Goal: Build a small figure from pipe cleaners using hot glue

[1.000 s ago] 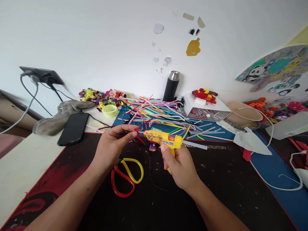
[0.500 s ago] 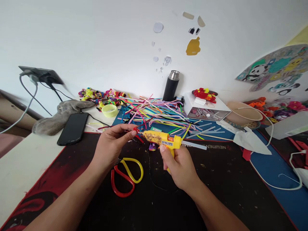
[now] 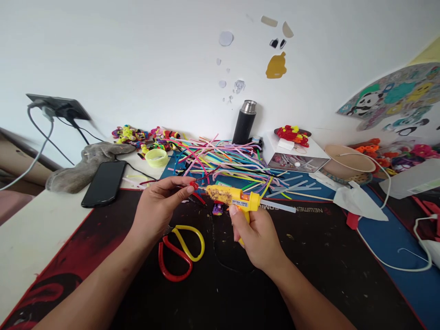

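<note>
Pinched between the thumb and fingertips of my left hand [image 3: 160, 204] is a small red piece [image 3: 194, 185], too small to make out fully. My right hand [image 3: 257, 231] is wrapped round the handle of a yellow hot glue gun [image 3: 220, 194], with a pale glue stick [image 3: 279, 206] jutting from its back end. The gun's nozzle points left and meets or nearly meets the red piece. Below my left hand lie scissors with one red and one yellow handle [image 3: 189, 243], their blades mostly hidden. A small purple piece [image 3: 217, 209] rests on the mat under the gun.
A heap of colourful pipe cleaners [image 3: 220, 160] spreads behind my hands, with a black flask [image 3: 244, 123] behind it. At left are a phone [image 3: 104, 182] and a yellow-green tape roll [image 3: 156, 158]. A white box [image 3: 295, 156] and a round bin [image 3: 349, 162] stand at right.
The glue gun's nozzle has drawn back very slightly from the red piece, and the gun tilts a little differently. My left hand has hardly moved.
</note>
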A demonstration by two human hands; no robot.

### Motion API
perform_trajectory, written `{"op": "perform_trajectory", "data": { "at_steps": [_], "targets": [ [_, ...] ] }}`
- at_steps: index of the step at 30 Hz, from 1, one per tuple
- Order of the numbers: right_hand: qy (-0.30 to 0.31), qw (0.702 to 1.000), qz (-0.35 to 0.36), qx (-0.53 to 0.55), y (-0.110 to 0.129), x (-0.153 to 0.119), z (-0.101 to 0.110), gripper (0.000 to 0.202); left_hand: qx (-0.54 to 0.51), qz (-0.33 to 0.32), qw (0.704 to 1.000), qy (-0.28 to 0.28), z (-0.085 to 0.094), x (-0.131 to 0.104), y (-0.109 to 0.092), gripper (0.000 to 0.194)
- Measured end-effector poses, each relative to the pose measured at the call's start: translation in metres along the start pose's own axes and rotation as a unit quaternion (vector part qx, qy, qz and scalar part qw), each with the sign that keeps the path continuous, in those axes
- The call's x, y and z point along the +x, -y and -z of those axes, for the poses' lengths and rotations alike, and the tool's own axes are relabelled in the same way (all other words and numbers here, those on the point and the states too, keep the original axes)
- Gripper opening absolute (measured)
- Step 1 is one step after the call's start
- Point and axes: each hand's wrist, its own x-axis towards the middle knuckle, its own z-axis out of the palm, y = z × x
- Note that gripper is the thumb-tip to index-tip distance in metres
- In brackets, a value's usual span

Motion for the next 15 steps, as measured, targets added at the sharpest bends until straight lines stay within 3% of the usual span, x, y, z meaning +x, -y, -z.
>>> {"op": "perform_trajectory", "data": {
  "at_steps": [15],
  "targets": [
    [-0.003,1.0,0.016,-0.011,0.0028,0.0006,-0.0002,0.056,0.015,0.012,1.0,0.01,0.0002,-0.0015,0.0002,0.029]
  ]
}}
